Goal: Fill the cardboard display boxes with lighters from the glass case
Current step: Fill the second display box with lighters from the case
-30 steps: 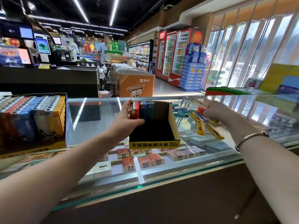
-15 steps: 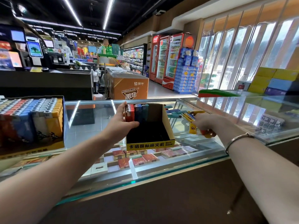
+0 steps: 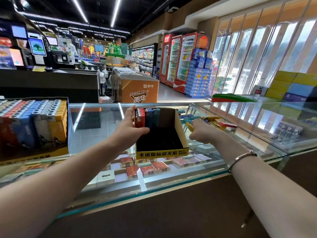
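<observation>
A cardboard display box (image 3: 179,133) with a yellow front strip stands on the glass case (image 3: 96,127). At its left side stand a few rows of lighters (image 3: 147,117), red, blue and teal; the rest of the box is dark and bare. My left hand (image 3: 129,127) grips the box's left wall, thumb over the front of the red lighters. My right hand (image 3: 201,133) is just right of the box and holds several yellow lighters (image 3: 211,121) that stick out beyond its fingers. More loose lighters (image 3: 227,124) lie on the glass behind it.
A second display box (image 3: 34,127), packed with lighters, stands at the left on the glass. Cigarette packs (image 3: 147,169) lie inside the case below. Stacked cartons (image 3: 291,86) sit on the case at the far right. A freezer chest (image 3: 137,88) and drink fridges stand beyond.
My right hand has drawn back from the loose pile toward the box with yellow lighters in it. The left hand has stayed on the box's left side.
</observation>
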The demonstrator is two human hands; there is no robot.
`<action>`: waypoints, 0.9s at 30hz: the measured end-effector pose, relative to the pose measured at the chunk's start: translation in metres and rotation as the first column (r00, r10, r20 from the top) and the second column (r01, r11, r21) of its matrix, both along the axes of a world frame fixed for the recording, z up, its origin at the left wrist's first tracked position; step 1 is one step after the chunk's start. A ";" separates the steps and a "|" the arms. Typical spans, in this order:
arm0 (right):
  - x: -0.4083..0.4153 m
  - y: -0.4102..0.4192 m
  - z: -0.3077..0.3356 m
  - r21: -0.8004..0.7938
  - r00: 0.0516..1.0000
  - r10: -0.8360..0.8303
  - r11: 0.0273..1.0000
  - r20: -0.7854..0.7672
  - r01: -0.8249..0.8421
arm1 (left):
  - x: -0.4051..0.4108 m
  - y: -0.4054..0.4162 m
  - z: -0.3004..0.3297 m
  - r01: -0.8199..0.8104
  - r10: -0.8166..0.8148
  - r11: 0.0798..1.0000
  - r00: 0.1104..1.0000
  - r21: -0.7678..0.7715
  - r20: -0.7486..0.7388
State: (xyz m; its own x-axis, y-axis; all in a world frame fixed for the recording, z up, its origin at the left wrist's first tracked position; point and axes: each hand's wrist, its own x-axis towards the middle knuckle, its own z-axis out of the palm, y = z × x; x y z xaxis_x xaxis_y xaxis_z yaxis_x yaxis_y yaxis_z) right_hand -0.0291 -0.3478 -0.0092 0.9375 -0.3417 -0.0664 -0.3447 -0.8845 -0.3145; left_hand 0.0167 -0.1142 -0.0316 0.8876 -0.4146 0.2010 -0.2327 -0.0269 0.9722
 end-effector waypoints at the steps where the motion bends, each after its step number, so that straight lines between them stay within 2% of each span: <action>1: 0.002 0.000 -0.001 0.012 1.000 -0.013 1.000 0.017 0.012 | 0.000 0.000 0.000 -0.001 0.001 1.000 1.000 0.005 0.001; 5: 0.006 -0.004 -0.003 0.058 0.988 -0.067 0.997 0.137 0.060 | -0.001 -0.001 0.000 -0.002 0.002 1.000 1.000 0.001 -0.004; 8: 0.005 -0.013 -0.001 0.309 0.966 -0.116 0.950 0.233 0.039 | 0.000 0.001 0.003 -0.011 0.011 1.000 1.000 0.011 -0.008; 11: 0.003 -0.011 0.011 0.633 0.936 -0.195 0.773 0.293 -0.037 | 0.000 0.004 0.008 -0.006 0.007 0.999 1.000 0.040 -0.030; 14: 0.005 0.004 0.031 0.764 0.895 -0.220 0.620 0.388 -0.178 | 0.002 0.010 0.013 -0.030 0.035 0.995 0.998 0.096 -0.059; 18: 0.010 0.035 0.058 0.805 0.834 -0.120 0.366 0.538 -0.467 | 0.007 0.021 0.019 -0.056 0.073 0.989 0.990 0.136 -0.121; 21: 0.020 0.061 0.066 0.765 0.790 0.023 0.233 0.613 -0.601 | 0.012 0.029 0.023 -0.092 0.115 0.984 0.982 0.154 -0.147; 23: 0.030 0.076 0.067 0.725 0.748 0.091 0.193 0.658 -0.661 | 0.015 0.032 0.026 -0.083 0.109 0.984 0.979 0.155 -0.171; 27: 0.048 0.096 0.057 0.662 0.679 0.118 0.154 0.725 -0.733 | 0.019 0.041 0.034 -0.006 0.048 0.978 0.979 0.207 -0.198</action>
State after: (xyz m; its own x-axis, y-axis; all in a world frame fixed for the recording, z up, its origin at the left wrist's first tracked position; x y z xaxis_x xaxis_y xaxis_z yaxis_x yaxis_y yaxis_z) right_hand 0.0184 -0.2519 0.0481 0.8894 0.1229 0.4403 0.4250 0.1320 -0.8955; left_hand 0.0358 -0.0736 0.0019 0.9124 -0.4034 -0.0693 -0.0296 -0.2338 0.9718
